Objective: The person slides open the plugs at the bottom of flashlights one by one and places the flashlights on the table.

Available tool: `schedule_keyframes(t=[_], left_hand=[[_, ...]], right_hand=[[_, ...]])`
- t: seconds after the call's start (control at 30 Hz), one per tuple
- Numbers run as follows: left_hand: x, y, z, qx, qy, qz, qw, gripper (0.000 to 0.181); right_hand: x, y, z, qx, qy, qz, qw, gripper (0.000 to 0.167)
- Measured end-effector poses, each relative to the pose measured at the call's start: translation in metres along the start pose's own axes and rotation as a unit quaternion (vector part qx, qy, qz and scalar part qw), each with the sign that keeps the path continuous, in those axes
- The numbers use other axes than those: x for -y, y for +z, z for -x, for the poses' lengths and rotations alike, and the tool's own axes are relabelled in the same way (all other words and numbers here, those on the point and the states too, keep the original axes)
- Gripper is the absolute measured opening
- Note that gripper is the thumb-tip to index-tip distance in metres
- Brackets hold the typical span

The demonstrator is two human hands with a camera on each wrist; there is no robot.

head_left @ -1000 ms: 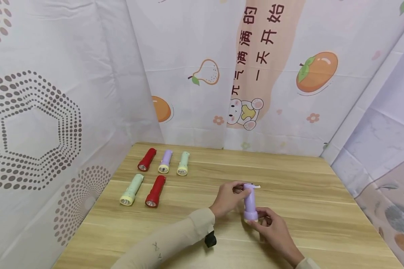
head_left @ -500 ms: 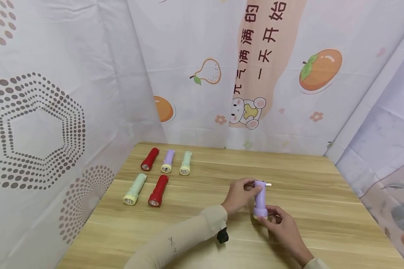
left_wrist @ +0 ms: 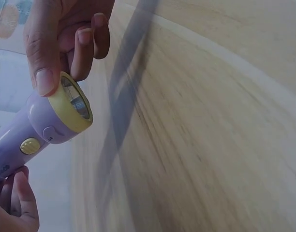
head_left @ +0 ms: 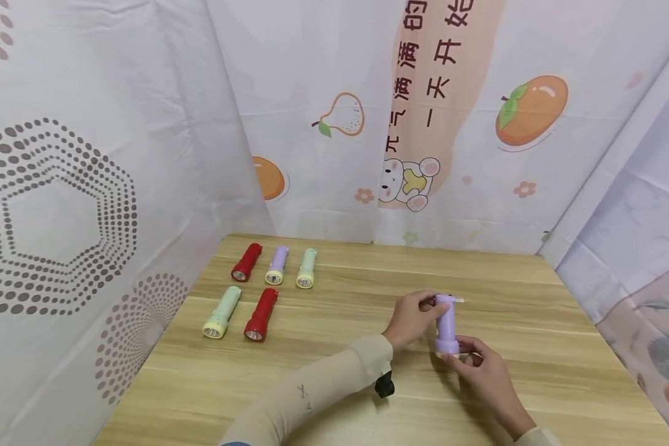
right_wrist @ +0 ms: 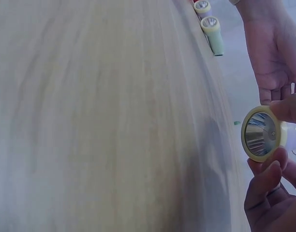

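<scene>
A purple flashlight with a cream rim is held above the table's right half, its lens end lower in the head view. My left hand pinches its tail end, where a small white piece sticks out to the right. The fingers of my right hand grip the lens end from the right. In the left wrist view the flashlight shows a yellow button, with the right thumb on the cream rim. The right wrist view shows its round reflector between the right hand's thumb and fingers.
On the wooden table, at the left, lie a back row of red, purple and pale green flashlights, and nearer ones, pale green and red. A printed curtain hangs behind.
Both hands have carried the purple flashlight to the right and slightly back across the head view, their grips kept. The head view has shifted a little; the flashlights on the table have stayed put.
</scene>
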State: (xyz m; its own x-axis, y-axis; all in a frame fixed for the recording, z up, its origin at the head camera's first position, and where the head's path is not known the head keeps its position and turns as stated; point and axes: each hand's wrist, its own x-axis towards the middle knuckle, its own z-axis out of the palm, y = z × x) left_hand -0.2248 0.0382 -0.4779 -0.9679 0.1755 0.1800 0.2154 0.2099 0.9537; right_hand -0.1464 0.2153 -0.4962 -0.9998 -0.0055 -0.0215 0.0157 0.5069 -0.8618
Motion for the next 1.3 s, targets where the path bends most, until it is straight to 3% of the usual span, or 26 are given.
schedule_keyframes(t=[0.47,0.7,0.87,1.1,1.3], left_hand=[[0.005,0.023,-0.012,0.011,0.001,0.010,0.9999,0.034],[0.006,0.038,-0.020,-0.001,-0.009,0.051,0.9986,0.035],[0.008,0.049,-0.023,-0.012,-0.016,0.055,0.9983,0.029],[0.010,0.059,-0.027,0.017,-0.003,0.051,0.9985,0.034],[0.010,0.067,-0.033,0.035,-0.011,0.050,0.9981,0.039]], right_hand=[[-0.012,-0.015,-0.002,-0.019,0.006,0.028,0.9994,0.063],[-0.015,-0.025,-0.005,-0.031,0.012,0.020,0.9992,0.060],[-0.020,-0.031,-0.005,-0.036,0.023,0.011,0.9990,0.064],[-0.028,-0.038,-0.005,-0.046,0.039,0.030,0.9977,0.066],[-0.033,-0.044,-0.007,-0.058,0.051,0.030,0.9966,0.067]])
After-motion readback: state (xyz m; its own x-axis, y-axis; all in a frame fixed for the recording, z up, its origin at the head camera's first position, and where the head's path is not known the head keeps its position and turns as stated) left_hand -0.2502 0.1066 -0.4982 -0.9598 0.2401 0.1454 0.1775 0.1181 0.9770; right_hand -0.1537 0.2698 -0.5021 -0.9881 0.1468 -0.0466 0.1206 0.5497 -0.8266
